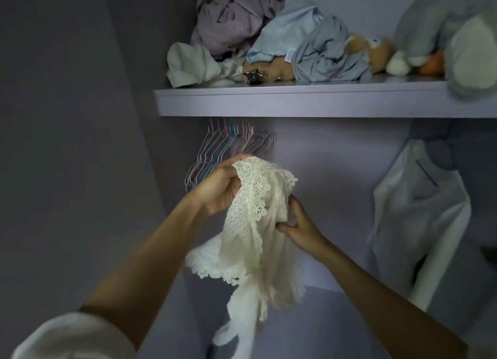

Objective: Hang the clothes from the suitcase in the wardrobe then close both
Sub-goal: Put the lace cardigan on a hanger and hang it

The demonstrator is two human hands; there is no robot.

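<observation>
No readable text.

A small white tag (289, 55) is sewn to the pale blue cloth (285, 30) on the shelf (295, 100); whatever is printed on the tag is too small and blurred to make out. Nothing else in view carries any lettering, brand, number or sign.

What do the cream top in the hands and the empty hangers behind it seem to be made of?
Cream top: soft openwork lace or crochet, matte; holes and scalloped edges show. Hangers: thin wire, probably with a pastel coating, judging by their slim pink, blue and white outlines; blur leaves this uncertain.
</observation>
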